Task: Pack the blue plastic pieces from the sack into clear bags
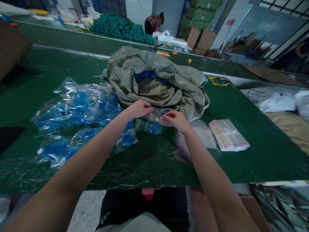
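My left hand (139, 109) and my right hand (175, 120) both pinch the top of a small clear plastic bag (154, 120) with a blue round piece (154, 128) inside it, just in front of a grey woven sack (156, 83). The sack lies open on the green table (253, 135) with more blue pieces (145, 75) showing in its mouth. Both hands' fingers are closed on the bag's edge.
A heap of filled clear bags with blue pieces (79, 112) lies left of my hands. A stack of flat empty bags (228, 134) lies to the right. Green rolls (120, 28) and a seated person (153, 22) are at the far table. Cardboard boxes (200, 40) stand behind.
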A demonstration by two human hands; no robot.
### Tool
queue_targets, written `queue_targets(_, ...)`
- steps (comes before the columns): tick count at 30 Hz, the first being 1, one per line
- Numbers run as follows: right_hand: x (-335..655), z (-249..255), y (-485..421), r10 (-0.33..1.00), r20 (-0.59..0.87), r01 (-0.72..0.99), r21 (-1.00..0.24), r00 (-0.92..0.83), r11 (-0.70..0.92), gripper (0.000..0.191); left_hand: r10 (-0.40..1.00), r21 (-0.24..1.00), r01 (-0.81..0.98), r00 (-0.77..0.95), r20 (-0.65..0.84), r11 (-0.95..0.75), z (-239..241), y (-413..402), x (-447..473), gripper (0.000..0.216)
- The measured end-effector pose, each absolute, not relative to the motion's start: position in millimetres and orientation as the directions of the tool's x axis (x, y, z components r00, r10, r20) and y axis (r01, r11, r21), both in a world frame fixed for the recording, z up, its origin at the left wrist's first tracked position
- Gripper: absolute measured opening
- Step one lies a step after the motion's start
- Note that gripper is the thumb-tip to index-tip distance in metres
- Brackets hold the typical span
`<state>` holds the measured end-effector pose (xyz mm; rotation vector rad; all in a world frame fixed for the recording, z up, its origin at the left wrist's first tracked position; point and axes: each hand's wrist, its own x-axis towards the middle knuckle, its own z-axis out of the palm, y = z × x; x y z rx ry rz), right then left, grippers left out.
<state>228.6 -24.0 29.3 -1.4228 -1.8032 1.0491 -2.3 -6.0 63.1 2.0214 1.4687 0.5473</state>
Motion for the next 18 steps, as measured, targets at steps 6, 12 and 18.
queue_targets(6,227.6,25.3,-17.4,0.975,0.057,0.225,-0.969,-0.216,0.106,0.016,0.915,0.699,0.641,0.401,0.048,-0.317,56.5,2.8,-20.1,0.039)
queue_targets(12,224.5,28.4,-21.9,0.959,0.129,-0.003,-0.991,-0.254,0.132,0.025,0.867,0.734,0.544,0.484,0.121,-0.406,61.5,1.4,-27.4,0.043)
queue_targets(18,223.0,16.7,-22.0,0.956,0.148,-0.033,-0.989,-0.252,0.144,0.029,0.889,0.728,0.579,0.449,0.093,-0.368,56.3,2.4,-28.2,0.046)
